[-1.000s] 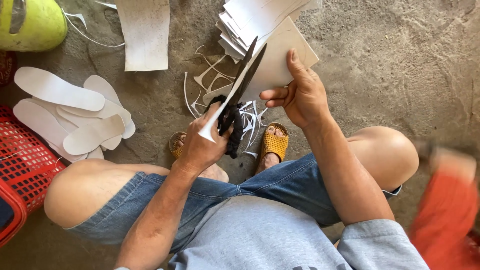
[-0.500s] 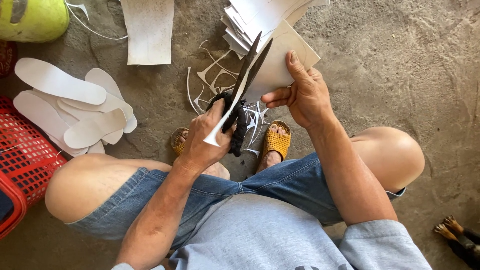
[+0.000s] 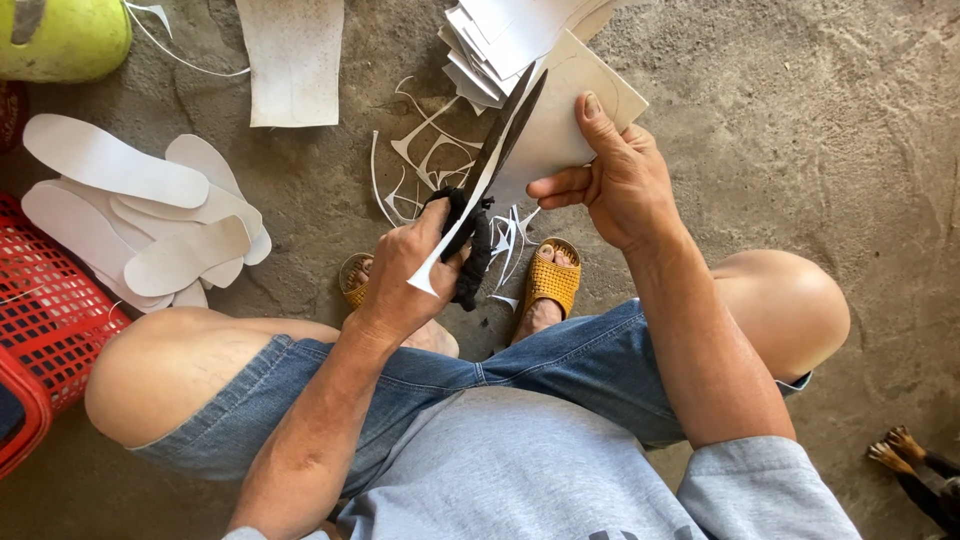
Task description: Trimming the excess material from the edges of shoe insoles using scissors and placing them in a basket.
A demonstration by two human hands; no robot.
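Your left hand (image 3: 400,275) is closed through the black-wrapped handles of the large dark steel scissors (image 3: 492,165), and the blades stand only narrowly parted, biting into the off-white flat sheet of insole board (image 3: 575,115). That sheet sits just right of the scissors, pinched in your right hand (image 3: 625,185): thumb on top, fingers curled under its near edge. A thin white trimmed strip (image 3: 445,245) hangs down along the scissors, across your left fingers.

By the look of it, you are partway through a cut along the sheet's left edge, with the blade tips well up into the board. The next move seems to call for the right hand to turn the sheet into the blades while the left opens them for a fresh bite; mind the thumb, which lies near the scissors' line.

Above the scissors lies a fanned stack of uncut white sheets (image 3: 500,35). Just left of the scissors, curled white offcuts (image 3: 425,160) litter the grey concrete floor (image 3: 800,150). Well left of the scissors, a pile of white cut insole shapes (image 3: 140,210) rests beside a red plastic mesh basket (image 3: 50,330). Below the scissors, your feet wear yellow woven sandals (image 3: 550,282)
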